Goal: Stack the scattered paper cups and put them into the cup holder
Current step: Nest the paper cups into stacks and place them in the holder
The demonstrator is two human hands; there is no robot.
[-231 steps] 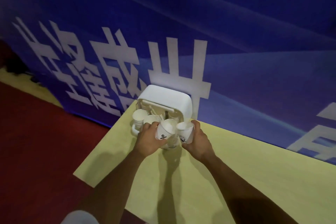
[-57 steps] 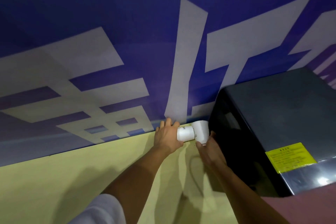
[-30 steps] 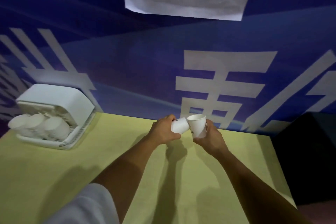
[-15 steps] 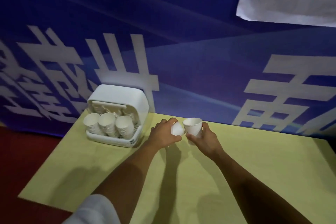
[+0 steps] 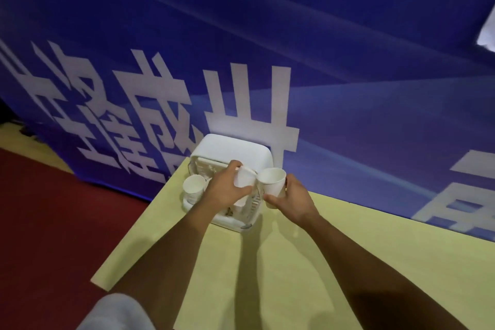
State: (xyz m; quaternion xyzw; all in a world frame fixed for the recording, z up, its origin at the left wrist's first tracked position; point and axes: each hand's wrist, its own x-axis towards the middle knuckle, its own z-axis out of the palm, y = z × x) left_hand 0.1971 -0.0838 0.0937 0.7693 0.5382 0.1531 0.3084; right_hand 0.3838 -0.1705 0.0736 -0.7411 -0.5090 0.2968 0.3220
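So the cup holder [image 5: 233, 151] sits dead ahead on the worktop [image 5: 294, 262], right under the hands. The left hand [image 5: 227, 191] grips a tilted cup [image 5: 243, 181] over its slots, and the right hand [image 5: 293, 202] wraps an upright cup [image 5: 272, 183] just beside. Left's nearer, probably goes first.

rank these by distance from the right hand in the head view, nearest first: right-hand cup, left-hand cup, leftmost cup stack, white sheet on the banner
1. right-hand cup: gripped by the right hand.
2. left-hand cup: just left, held over the cup holder.
3. leftmost cup stack: holder's left end.
4. white sheet: top right on the banner.
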